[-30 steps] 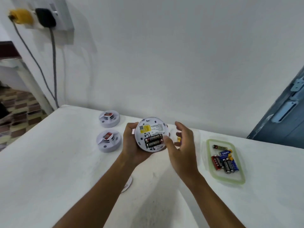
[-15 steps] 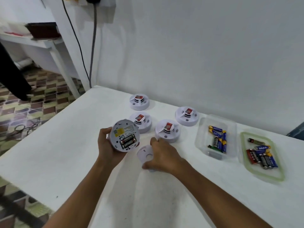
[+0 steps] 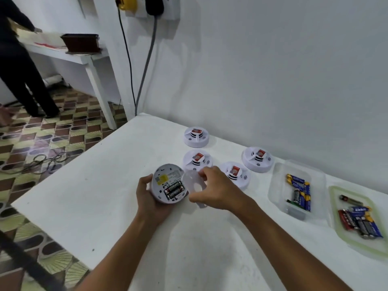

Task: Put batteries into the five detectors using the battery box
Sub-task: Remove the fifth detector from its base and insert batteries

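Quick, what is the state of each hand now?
Left hand: holding the open detector, batteries showing.
Right hand: holding the white back cover beside it.

5 detectors (image 3: 169, 183), 1 loose cover (image 3: 194, 185), 2 battery trays – clear box (image 3: 279, 181), lid (image 3: 336, 219) – 2 hands (image 3: 154, 203).

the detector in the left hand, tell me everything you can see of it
The detector is a round white plastic disc, held tilted above the table with its back toward the camera. A yellow label and a printed label sit on the back. The open battery bay holds two black batteries side by side. The left hand grips its rim; the right hand holds a white cover plate against its right edge.
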A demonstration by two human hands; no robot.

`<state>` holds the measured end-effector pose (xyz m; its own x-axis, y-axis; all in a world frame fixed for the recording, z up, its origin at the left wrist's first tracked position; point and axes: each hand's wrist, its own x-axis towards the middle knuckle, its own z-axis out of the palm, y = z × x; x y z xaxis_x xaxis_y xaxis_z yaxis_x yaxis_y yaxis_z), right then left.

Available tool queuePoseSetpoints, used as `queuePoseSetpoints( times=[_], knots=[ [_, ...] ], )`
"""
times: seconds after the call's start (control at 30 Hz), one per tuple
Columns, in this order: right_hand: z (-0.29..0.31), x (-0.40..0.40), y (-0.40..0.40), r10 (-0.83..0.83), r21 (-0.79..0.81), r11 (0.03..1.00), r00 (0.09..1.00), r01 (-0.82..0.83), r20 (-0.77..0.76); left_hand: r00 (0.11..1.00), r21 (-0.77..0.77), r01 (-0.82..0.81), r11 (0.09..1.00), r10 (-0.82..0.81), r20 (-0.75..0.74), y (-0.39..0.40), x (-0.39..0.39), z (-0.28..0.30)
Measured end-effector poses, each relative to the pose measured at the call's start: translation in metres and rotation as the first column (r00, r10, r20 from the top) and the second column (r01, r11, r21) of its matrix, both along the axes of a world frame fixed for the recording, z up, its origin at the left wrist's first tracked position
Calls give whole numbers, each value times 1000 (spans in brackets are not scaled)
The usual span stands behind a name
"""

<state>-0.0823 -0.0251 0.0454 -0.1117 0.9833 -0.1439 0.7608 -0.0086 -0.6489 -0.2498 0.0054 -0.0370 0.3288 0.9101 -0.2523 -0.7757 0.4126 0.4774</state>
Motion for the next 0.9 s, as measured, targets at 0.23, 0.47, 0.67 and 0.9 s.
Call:
queuePoseSetpoints(
  times=[0.23, 0.47, 0.67, 0.9],
  knots=[
    [-16, -41, 20, 4, 163, 987, 1000, -8, 24, 997, 46, 51, 998, -48, -53, 0, -4, 0],
    [-26, -52, 28, 11, 177, 984, 998, -20, 54, 997, 52, 53, 997, -50, -55, 3, -5, -1],
    [-31, -51, 26, 36, 183, 983, 999, -29, -36, 998, 80, 55, 995, -51, -42, 4, -6, -1],
    [-28, -50, 26, 15, 178, 984, 999, -6, -47, 996, 101, 79, 992, -74, -47, 8, -8, -7]
  ],
)
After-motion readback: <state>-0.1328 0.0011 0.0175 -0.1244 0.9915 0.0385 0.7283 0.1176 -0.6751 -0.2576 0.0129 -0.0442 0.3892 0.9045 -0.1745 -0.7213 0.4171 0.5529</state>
